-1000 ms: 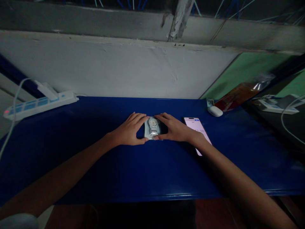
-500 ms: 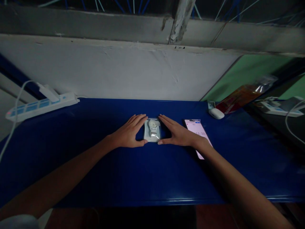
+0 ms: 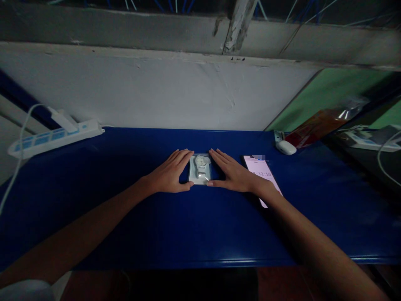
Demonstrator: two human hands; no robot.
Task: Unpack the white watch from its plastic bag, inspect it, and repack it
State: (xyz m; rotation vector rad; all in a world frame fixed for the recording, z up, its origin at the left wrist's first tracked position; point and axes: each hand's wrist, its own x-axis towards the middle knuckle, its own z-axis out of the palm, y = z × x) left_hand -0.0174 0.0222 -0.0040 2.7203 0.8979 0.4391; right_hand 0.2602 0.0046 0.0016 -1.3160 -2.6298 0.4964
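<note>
Packet [image 3: 194,177] on bench [image 3: 175,230] between left grip [image 3: 169,172] and right grip [image 3: 234,174], watch-like item [image 3: 201,163] inside, phone [image 3: 260,168] to the right, power strip [image 3: 56,137] at back left, case [image 3: 285,147] before bottle [image 3: 318,126] at back right, wall [image 3: 156,92] behind.

Head cam's just looking forward and down over the blue table [image 3: 175,230], facing the pale wall [image 3: 156,92], sitting pretty close tbh.

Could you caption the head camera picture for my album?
Left hand and right hand framing a packaged watch on a blue table, a lit phone nearby.
</note>
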